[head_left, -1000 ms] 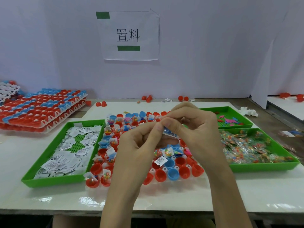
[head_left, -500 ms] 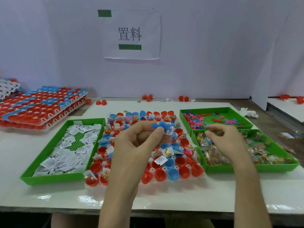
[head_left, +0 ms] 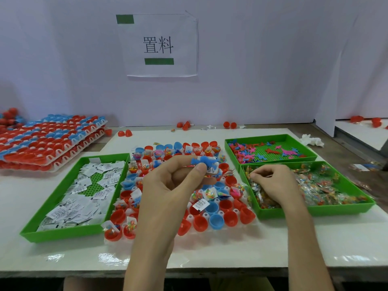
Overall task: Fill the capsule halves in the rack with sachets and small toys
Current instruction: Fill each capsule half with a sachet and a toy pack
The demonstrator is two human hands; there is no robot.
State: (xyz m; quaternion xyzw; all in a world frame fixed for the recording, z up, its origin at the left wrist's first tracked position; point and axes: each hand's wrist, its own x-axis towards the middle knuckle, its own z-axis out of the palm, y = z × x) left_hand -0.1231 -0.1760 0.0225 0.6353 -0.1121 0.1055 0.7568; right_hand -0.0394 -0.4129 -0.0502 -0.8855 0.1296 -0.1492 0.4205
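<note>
Here, the left hand (head_left: 174,185) pinches a blue toy (head_left: 204,160) and a sachet (head_left: 210,169) between thumb and finger, the rack (head_left: 190,217) directly beneath. The right hand (head_left: 275,183) curls among packets (head_left: 315,185) in a green tray (head_left: 315,212); its grip I cannot tell.

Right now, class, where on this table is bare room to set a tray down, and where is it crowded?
Free: the table's near strip in front of the rack and green trays; the patch left of the sachet tray, before the stacked racks. Crowded: the middle, trays hugging the rack.
</note>
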